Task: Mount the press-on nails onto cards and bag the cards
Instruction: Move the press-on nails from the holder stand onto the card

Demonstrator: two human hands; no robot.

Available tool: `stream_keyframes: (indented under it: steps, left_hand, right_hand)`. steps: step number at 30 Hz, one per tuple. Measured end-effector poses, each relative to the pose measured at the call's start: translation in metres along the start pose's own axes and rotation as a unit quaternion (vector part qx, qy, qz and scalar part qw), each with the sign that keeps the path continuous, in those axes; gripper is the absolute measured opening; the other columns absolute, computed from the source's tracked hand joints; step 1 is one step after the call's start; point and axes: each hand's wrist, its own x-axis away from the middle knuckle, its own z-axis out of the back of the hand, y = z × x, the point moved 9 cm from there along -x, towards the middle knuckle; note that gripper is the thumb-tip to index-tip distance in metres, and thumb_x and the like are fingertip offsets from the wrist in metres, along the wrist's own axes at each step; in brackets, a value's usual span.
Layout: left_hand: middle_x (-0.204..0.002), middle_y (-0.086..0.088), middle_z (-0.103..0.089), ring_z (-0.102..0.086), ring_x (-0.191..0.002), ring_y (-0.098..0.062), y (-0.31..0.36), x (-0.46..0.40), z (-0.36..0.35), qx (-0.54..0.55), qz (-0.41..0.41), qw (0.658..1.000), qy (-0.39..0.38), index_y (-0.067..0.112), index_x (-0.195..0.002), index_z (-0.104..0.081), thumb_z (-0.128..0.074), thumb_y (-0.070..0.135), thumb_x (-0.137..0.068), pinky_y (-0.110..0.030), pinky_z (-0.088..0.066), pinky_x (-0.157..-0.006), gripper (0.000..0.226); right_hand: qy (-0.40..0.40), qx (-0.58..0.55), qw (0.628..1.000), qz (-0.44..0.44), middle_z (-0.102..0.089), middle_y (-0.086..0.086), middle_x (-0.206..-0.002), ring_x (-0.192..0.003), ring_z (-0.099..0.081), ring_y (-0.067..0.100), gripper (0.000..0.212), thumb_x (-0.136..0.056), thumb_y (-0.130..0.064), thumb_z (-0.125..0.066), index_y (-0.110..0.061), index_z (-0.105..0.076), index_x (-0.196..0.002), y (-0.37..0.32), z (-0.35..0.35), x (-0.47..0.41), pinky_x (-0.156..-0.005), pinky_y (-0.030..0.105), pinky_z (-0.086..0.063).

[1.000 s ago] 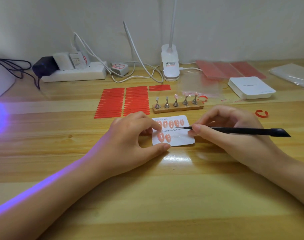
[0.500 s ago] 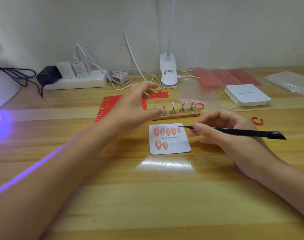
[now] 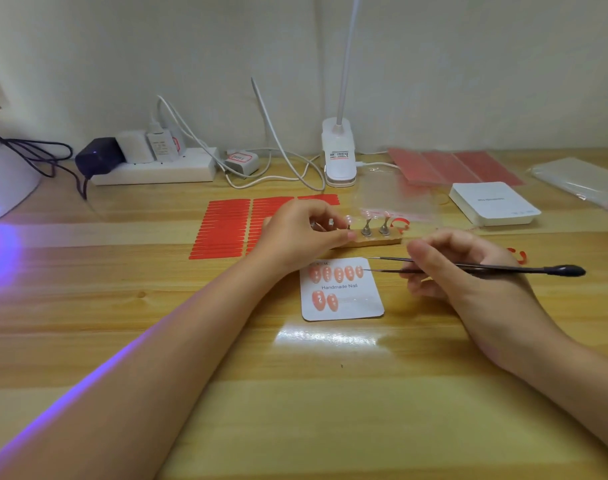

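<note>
A white card (image 3: 361, 306) printed "Handmade Nail" lies mid-table with five pink press-on nails (image 3: 339, 273) in its top row and two in the row below. Just behind it stands a wooden nail stand (image 3: 378, 240) with metal pegs, some of them topped by pink nails (image 3: 386, 214). My left hand (image 3: 295, 233) is at the stand's left end, its fingertips pinched around one peg. To the right of the card, my right hand (image 3: 468, 271) grips black tweezers (image 3: 503, 269) whose tips point left over the card's top row.
Red adhesive strips (image 3: 226, 230) lie to the left of the stand. A stack of white cards (image 3: 493, 202), pink sheets (image 3: 451, 166) and clear bags (image 3: 579, 178) sit at the back right. A lamp base (image 3: 340, 161), power strip (image 3: 157, 173) and glowing UV lamp (image 3: 4, 181) line the back.
My left hand left the card, rose over the stand and has come down with its fingertips closed on a peg at the stand's left end. The right hand has stayed beside the card with the tweezers.
</note>
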Motion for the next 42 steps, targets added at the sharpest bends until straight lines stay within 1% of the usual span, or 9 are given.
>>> stream_keyframes:
  steps: [3, 8, 14, 18, 24, 27, 32, 38, 42]
  left_hand:
    - [-0.062, 0.016, -0.053, -0.047, -0.063, -0.002, 0.001, 0.000, -0.002, 0.007, 0.008, 1.000, 0.008, 0.034, -0.064, -0.059, -0.075, 0.037, -0.072, -0.049, -0.042, -0.093, 0.018]
    - [-0.059, 0.017, -0.052, -0.045, -0.061, 0.001, 0.002, 0.000, -0.002, 0.009, 0.001, 1.000, 0.015, 0.035, -0.062, -0.058, -0.074, 0.036, -0.074, -0.048, -0.042, -0.090, 0.020]
    - [-0.055, 0.017, -0.049, -0.044, -0.060, -0.001, 0.000, 0.001, -0.001, 0.033, -0.002, 0.999, 0.023, 0.035, -0.063, -0.060, -0.075, 0.033, -0.073, -0.046, -0.042, -0.088, 0.018]
    - [-0.055, 0.018, -0.048, -0.044, -0.060, -0.001, -0.001, 0.001, 0.000, 0.033, -0.002, 0.999, 0.023, 0.036, -0.063, -0.060, -0.075, 0.034, -0.073, -0.046, -0.041, -0.089, 0.018]
    - [-0.047, 0.021, -0.048, -0.044, -0.057, 0.000, -0.002, 0.000, 0.001, 0.032, -0.006, 0.999, 0.027, 0.035, -0.062, -0.060, -0.075, 0.033, -0.073, -0.041, -0.039, -0.083, 0.019]
    - [-0.044, 0.023, -0.049, -0.044, -0.056, 0.000, -0.003, -0.001, -0.001, 0.028, -0.008, 0.999, 0.027, 0.034, -0.061, -0.060, -0.075, 0.034, -0.073, -0.038, -0.037, -0.078, 0.019]
    - [-0.044, 0.028, -0.050, -0.043, -0.055, -0.001, -0.004, -0.002, -0.001, 0.024, -0.013, 0.999, 0.022, 0.034, -0.060, -0.058, -0.074, 0.035, -0.073, -0.037, -0.034, -0.076, 0.020]
    - [-0.044, 0.029, -0.049, -0.042, -0.055, 0.000, -0.003, -0.002, -0.002, 0.027, -0.017, 0.999, 0.018, 0.033, -0.062, -0.058, -0.074, 0.034, -0.074, -0.037, -0.034, -0.076, 0.019]
    - [-0.045, 0.029, -0.049, -0.042, -0.055, -0.001, -0.003, -0.002, -0.002, 0.026, -0.019, 0.999, 0.013, 0.032, -0.063, -0.060, -0.073, 0.034, -0.074, -0.035, -0.033, -0.074, 0.017]
  right_hand:
    - [0.008, 0.015, 1.000, 0.014, -0.062, -0.002, -0.054, -0.046, -0.056, 0.005, 0.032, -0.059, -0.057, -0.061, -0.026, -0.068, -0.060, -0.001, 0.003, 0.002, -0.048, 0.015, -0.048]
    - [0.018, 0.009, 1.000, 0.008, -0.066, 0.004, -0.056, -0.043, -0.058, 0.010, 0.059, -0.044, -0.082, -0.064, -0.025, -0.070, -0.061, 0.002, 0.006, 0.002, -0.043, 0.016, -0.046]
    - [0.010, -0.015, 1.000, 0.011, -0.074, 0.003, -0.073, -0.068, -0.071, 0.013, 0.025, -0.056, -0.046, -0.069, -0.027, -0.075, -0.070, -0.007, 0.008, -0.009, -0.055, 0.012, -0.051]
    - [0.034, 0.000, 0.998, 0.054, -0.074, 0.000, -0.074, -0.072, -0.072, 0.014, 0.017, -0.064, -0.026, -0.071, -0.017, -0.068, -0.078, -0.021, 0.021, -0.024, -0.057, 0.013, -0.051]
    - [0.032, 0.101, 0.984, 0.145, -0.072, 0.002, -0.075, -0.066, -0.071, 0.010, 0.020, -0.067, -0.026, -0.074, -0.014, -0.058, -0.075, -0.034, 0.014, -0.041, -0.056, 0.014, -0.050]
    - [0.038, 0.176, 0.961, 0.208, -0.069, -0.008, -0.069, -0.066, -0.066, 0.000, 0.018, -0.069, -0.029, -0.073, -0.017, -0.061, -0.074, -0.031, 0.007, -0.036, -0.058, 0.011, -0.048]
    - [-0.015, 0.232, 0.922, 0.309, -0.062, -0.016, -0.087, -0.085, -0.061, -0.014, 0.015, -0.072, -0.025, -0.071, -0.019, -0.058, -0.075, -0.031, -0.013, -0.026, -0.073, 0.008, -0.050]
    - [-0.027, 0.286, 0.894, 0.345, -0.069, 0.005, -0.089, -0.091, -0.066, 0.008, 0.021, -0.076, -0.017, -0.072, 0.003, -0.065, -0.074, -0.031, -0.018, -0.024, -0.077, 0.023, -0.054]
    - [-0.032, 0.333, 0.869, 0.365, -0.071, 0.009, -0.090, -0.093, -0.064, 0.009, 0.021, -0.077, -0.017, -0.073, 0.003, -0.067, -0.075, -0.032, -0.023, -0.024, -0.079, 0.020, -0.053]
